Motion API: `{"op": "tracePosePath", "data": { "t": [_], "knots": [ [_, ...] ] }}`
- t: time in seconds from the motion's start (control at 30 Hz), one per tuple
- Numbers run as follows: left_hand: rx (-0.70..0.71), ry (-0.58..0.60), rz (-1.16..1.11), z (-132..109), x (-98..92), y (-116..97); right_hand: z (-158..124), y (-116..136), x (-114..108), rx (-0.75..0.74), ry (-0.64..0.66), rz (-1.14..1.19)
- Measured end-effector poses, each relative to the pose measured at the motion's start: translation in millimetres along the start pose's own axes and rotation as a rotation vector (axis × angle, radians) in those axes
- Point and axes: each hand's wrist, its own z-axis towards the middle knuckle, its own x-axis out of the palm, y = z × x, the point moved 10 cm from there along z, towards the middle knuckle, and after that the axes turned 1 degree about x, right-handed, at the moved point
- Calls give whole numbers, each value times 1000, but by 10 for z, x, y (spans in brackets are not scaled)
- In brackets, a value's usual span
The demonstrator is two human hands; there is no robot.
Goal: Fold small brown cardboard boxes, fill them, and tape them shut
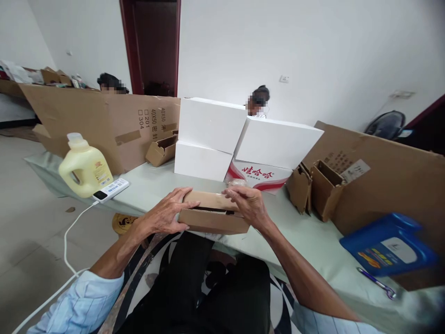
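A small brown cardboard box [213, 221] lies at the table's front edge, its lid raised a little so that a dark gap shows along the near side. My left hand [170, 209] grips its left end, thumb along the near side and fingers over the top. At the right end is my right hand [247, 204], its fingers pinched together at the lid's far corner. Just behind these fingertips sits a small clear, crumpled-looking item [238, 183]; whether the fingers hold part of it is hard to tell.
White boxes [210, 124] stand stacked behind, one on a red-and-white carton [259, 175]. A yellow jug [85, 169] and white power bank [111, 190] are left; open small boxes [325, 190], a blue bottle [389, 246] and a purple tool [377, 282] are right. Two people sit beyond.
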Motion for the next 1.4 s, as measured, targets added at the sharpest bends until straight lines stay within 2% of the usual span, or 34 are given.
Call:
{"op": "tracePosePath", "data": {
  "t": [0.07, 0.17, 0.23, 0.33, 0.5, 0.67, 0.83, 0.97, 1.17, 1.27, 1.4],
  "knots": [
    [-2, 8, -16, 4, 6, 5, 16, -166, -201, 117, -115, 85],
    [-24, 21, -37, 3, 28, 48, 12, -418, -594, 207, -294, 135],
    [-28, 25, -43, -6, 56, 76, -25, -623, -862, 247, -381, 105],
    [-20, 15, -56, -29, 101, 105, -126, -990, -1171, 310, -436, -30],
    [-42, -24, -87, -74, 144, 128, -247, -1561, -1383, 359, -438, -390],
    [-40, -42, -73, -87, 187, 98, -119, -2023, -1446, 389, -468, -616],
    [-62, -24, -40, -104, 296, 106, 225, -2409, -1338, 372, -412, -785],
    [-93, -13, -28, -150, 359, 135, 357, -2683, -1002, 334, -314, -848],
    [-77, -29, -22, -165, 365, 127, 221, -2881, -406, 234, -153, -864],
    [-74, -39, -30, -151, 359, 122, 136, -2906, -279, 200, -114, -856],
    [-81, -29, -41, -138, 364, 123, 84, -2935, -233, 174, -84, -839]
  ]
}}
